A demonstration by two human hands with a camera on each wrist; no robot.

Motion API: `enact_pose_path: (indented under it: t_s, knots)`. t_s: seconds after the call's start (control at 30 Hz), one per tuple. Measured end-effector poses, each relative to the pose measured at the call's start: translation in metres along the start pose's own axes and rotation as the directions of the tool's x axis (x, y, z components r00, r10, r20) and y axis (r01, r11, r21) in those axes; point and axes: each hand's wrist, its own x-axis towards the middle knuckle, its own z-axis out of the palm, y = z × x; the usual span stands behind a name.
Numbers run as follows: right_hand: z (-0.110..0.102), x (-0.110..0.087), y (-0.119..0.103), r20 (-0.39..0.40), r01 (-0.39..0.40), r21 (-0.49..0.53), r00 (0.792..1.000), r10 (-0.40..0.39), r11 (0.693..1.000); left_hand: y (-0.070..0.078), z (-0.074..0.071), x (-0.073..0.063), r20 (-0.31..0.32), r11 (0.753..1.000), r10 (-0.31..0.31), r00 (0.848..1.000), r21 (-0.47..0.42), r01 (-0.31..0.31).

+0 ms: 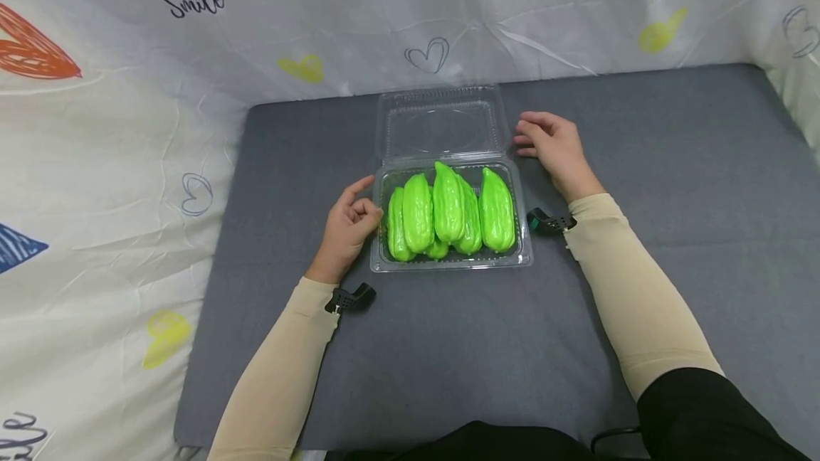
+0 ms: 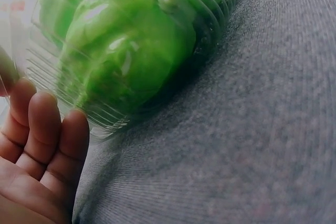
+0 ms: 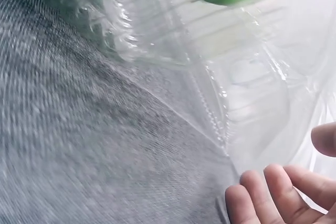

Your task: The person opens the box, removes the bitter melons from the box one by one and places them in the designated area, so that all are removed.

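Observation:
A clear plastic clamshell container stands on the grey table with its lid laid back. Several glossy green, ridged peppers lie side by side inside it. At the container's left side, my left hand pinches the rim, thumb on top. Its other fingertips meet the ribbed wall in the left wrist view. My right hand is beside the lid's right edge, fingers loosely bent and holding nothing. In the right wrist view its fingertips are close to the clear lid.
Grey cloth covers the table, reaching to a white printed curtain along the back and left. A black strap is on the left wrist and another strap on the right.

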Motion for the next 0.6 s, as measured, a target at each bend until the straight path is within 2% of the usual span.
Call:
enact_pose_path:
  t_s: [0.33,0.6]
  knots:
    - [-0.01,-0.011,-0.014,-0.043,0.042,-0.181,0.998,-0.051,0.983,-0.002,-0.002,0.001,0.004,1.0,0.007,1.0,0.016,-0.007]
    - [-0.016,-0.024,-0.028,-0.001,0.06,-0.17,0.998,-0.061,0.984,-0.002,-0.002,0.001,0.004,1.0,0.007,1.0,0.022,-0.008]
